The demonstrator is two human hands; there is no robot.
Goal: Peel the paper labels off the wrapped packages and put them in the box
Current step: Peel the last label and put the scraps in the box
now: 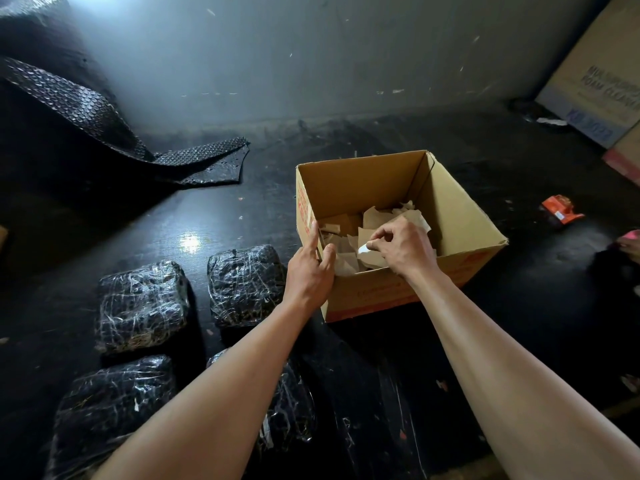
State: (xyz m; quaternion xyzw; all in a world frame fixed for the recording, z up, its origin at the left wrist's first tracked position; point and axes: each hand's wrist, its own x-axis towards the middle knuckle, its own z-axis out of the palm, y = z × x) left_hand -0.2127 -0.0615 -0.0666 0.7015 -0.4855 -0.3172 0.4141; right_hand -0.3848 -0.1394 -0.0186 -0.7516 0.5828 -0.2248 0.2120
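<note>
An open cardboard box (pixel 460 216) sits on the dark floor, holding several torn brown paper labels (pixel 377 216). My right hand (pixel 403 249) hovers over the box's near side and pinches a small white scrap of paper (pixel 364 248). My left hand (pixel 310 271) grips the box's near left corner, forefinger stretched along the left wall. Several black packages wrapped in clear film lie to the left: one (pixel 246 284) beside my left hand, one (pixel 142 304) further left, and two more (pixel 110 410) nearer me, partly hidden by my left forearm.
A sheet of black bubble wrap (pixel 104 123) sprawls at the far left. A large printed carton (pixel 602 81) stands at the far right by the grey wall. A small orange packet (pixel 561 209) lies on the floor right of the box.
</note>
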